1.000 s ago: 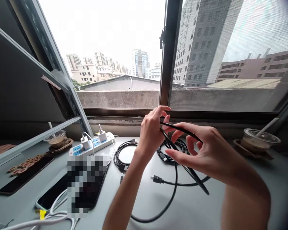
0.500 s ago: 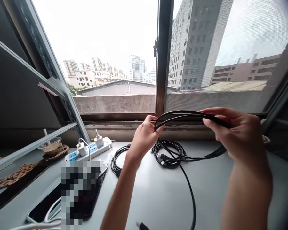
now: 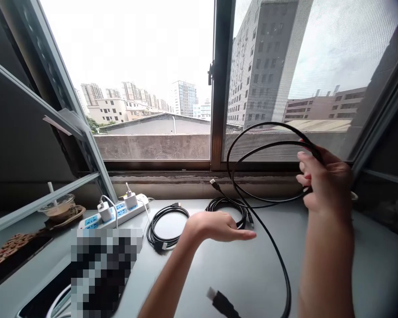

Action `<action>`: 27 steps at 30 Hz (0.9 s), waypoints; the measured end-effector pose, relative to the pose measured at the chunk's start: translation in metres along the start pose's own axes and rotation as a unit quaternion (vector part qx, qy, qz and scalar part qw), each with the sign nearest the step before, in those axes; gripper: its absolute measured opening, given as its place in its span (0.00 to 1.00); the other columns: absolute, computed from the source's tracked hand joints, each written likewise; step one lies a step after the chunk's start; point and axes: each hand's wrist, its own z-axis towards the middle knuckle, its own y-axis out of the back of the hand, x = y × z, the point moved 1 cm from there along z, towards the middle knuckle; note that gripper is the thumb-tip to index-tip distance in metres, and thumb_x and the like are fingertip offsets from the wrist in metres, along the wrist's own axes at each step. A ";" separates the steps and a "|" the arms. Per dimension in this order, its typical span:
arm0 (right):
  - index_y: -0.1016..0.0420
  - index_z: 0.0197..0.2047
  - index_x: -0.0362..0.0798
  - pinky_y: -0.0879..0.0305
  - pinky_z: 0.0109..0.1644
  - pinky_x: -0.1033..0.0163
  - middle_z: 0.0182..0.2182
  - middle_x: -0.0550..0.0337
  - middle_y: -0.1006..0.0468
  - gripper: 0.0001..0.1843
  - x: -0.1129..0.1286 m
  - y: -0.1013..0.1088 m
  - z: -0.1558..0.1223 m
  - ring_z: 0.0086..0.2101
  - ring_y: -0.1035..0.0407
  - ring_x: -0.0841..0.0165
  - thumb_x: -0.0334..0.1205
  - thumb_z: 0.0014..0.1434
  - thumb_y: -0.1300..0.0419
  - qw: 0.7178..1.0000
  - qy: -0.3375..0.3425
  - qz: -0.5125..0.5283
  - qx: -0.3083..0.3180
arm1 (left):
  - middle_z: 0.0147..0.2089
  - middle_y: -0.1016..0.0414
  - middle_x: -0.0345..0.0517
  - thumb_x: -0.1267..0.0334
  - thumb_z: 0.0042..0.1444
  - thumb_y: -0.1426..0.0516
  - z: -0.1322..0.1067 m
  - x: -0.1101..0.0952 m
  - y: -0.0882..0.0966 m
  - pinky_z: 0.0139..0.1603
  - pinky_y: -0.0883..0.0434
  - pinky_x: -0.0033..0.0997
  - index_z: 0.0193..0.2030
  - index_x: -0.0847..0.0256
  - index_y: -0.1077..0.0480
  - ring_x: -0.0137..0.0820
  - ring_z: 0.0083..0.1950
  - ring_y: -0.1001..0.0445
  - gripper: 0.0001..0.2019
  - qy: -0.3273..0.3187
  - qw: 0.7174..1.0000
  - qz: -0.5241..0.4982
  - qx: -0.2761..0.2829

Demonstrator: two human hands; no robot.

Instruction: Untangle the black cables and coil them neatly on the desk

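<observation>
My right hand (image 3: 328, 174) is raised at the right, its fingers closed round a black cable (image 3: 274, 124) that hangs in wide loose loops to the left. A length of this cable runs down to the front of the desk. Low in front lies or hangs a black plug (image 3: 223, 304) with a pale metal tip, somewhat blurred. Another plug (image 3: 215, 184) sticks up near the loops. My left hand (image 3: 215, 226) holds nothing; it is turned palm down with the thumb stretched right, over the desk and partly in front of a coiled black cable (image 3: 243, 211).
A second coiled cable (image 3: 150, 232) lies on the desk (image 3: 258, 274) to the left. Behind it stands a white power strip (image 3: 142, 201) with chargers plugged in. A cup (image 3: 58, 207) and a metal frame (image 3: 97, 154) are farther left. The window ledge (image 3: 185, 187) borders the back.
My left hand has let go of the cable loops and dropped lower and to the right. The loops have opened wider in my right hand. The front plug has come more into view.
</observation>
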 end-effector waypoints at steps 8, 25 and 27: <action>0.24 0.39 0.47 0.61 0.14 0.77 0.20 0.72 0.45 0.24 0.016 -0.008 -0.009 0.18 0.56 0.83 0.30 0.34 0.29 0.985 -0.121 0.111 0.049 | 0.54 0.29 0.60 0.31 0.36 0.45 0.029 -0.038 -0.041 0.44 0.31 0.43 0.60 0.62 0.37 0.52 0.52 0.30 0.47 -0.054 0.992 0.005 0.111; 0.22 0.46 0.47 0.58 0.15 0.69 0.18 0.68 0.37 0.29 0.008 0.009 0.005 0.16 0.51 0.80 0.32 0.37 0.31 0.998 0.026 -0.057 0.006 | 0.26 0.25 0.37 0.64 0.51 0.45 -0.021 -0.017 -0.005 0.24 0.42 0.25 0.33 0.54 0.25 0.29 0.26 0.30 0.06 -0.197 0.964 0.008 -0.176; 0.22 0.46 0.47 0.59 0.15 0.69 0.17 0.67 0.37 0.28 0.006 0.014 0.007 0.16 0.52 0.79 0.33 0.37 0.30 0.995 0.010 -0.091 0.038 | 0.28 0.24 0.37 0.61 0.54 0.44 -0.034 -0.003 0.009 0.24 0.42 0.24 0.37 0.52 0.24 0.27 0.26 0.30 0.07 -0.215 0.945 -0.051 -0.243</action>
